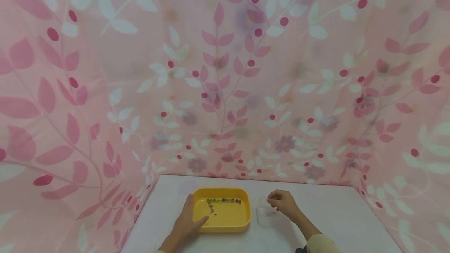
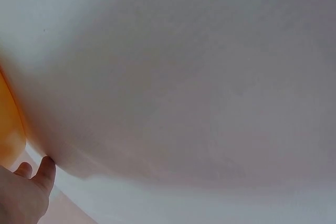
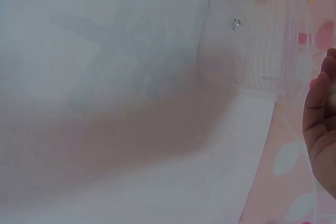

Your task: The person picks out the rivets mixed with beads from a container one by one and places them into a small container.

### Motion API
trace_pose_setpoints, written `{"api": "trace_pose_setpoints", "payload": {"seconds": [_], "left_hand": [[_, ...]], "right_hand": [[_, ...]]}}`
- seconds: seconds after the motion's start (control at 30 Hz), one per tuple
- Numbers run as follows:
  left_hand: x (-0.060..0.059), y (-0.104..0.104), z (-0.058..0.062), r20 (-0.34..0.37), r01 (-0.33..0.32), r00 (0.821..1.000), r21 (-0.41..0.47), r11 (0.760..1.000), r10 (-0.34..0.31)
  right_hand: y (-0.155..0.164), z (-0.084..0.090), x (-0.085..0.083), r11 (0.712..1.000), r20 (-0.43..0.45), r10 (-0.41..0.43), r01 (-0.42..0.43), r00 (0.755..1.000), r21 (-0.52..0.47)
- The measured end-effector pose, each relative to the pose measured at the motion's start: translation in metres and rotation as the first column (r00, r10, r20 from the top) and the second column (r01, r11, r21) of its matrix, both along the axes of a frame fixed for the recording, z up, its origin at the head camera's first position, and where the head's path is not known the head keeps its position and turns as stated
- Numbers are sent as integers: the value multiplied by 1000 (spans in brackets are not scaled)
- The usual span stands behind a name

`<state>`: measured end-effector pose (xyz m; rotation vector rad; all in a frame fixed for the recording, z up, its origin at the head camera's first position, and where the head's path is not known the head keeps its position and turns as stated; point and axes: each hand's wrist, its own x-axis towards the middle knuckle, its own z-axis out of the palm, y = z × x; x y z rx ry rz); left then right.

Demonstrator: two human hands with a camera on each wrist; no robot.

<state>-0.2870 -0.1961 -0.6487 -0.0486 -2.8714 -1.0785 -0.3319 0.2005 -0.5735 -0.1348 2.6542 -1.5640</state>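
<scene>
A yellow tray stands on the white table, with a row of coloured beads along its back inside and several small metallic-looking pieces at the left. My left hand rests against the tray's left side, fingers fairly straight outside and thumb stretched over the front left corner. Over a clear plastic box to the tray's right hovers my right hand, its fingers bent and tips close together. Anything between those tips is too small or hidden to tell. A small shiny piece shows through the box wall in the right wrist view.
The white table is bounded at the back and sides by a pink leaf-patterned curtain. A dark round object shows by the right sleeve at the bottom edge.
</scene>
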Motion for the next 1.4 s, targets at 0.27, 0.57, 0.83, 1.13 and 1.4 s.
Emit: {"api": "trace_pose_setpoints", "payload": {"seconds": [0.27,0.57,0.83,1.13,1.4], "left_hand": [[-1,-1,-2,-23,-5,1000,-1,1000,5],[0,1,1,-3,-5,1000,10,1000,5],[1,2,3,4,-11,1000,14,1000,11],[1,1,0,-15,-4,1000,23,1000,5],[0,1,-2,-22,-7,1000,20,1000,7]], "right_hand": [[8,0,3,999,-27,24,-25,999,-21],[14,-2,4,999,-26,20,-21,999,-32],[14,-8,4,999,-6,6,-6,1000,-43],[15,-14,8,999,11,-5,6,1000,-37],[14,-12,10,998,4,10,-10,1000,-62]]}}
